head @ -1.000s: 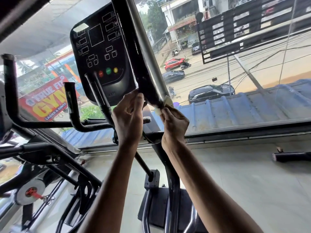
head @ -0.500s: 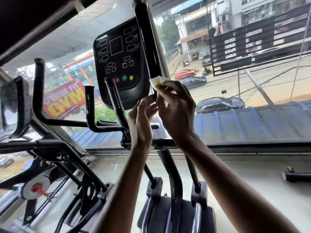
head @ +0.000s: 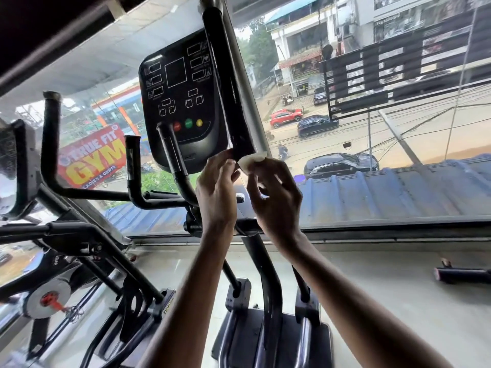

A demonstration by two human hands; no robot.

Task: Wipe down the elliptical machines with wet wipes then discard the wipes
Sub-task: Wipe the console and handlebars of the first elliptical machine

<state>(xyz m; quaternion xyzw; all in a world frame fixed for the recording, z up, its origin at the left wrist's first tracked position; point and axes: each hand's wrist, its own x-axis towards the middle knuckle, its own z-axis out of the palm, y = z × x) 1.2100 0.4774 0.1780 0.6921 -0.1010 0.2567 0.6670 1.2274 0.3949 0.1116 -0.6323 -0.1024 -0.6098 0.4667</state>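
Observation:
The elliptical's tall black handle bar rises up the middle of the view, just right of its black console with red, green and yellow buttons. A folded white wet wipe presses against the bar's lower end. My right hand pinches the wipe from below. Beside it on the left, my left hand has its fingertips on the bar; whether they also touch the wipe I cannot tell.
A second elliptical with black handlebars stands at the left. A large window lies straight ahead, over a blue roof and a street. Black foot pedals sit below my arms. A dark bar end juts in at the right.
My right hand slid the wipe up the handle bar, then back down it. My left hand stayed close beside it on the bar. The view tilted upward.

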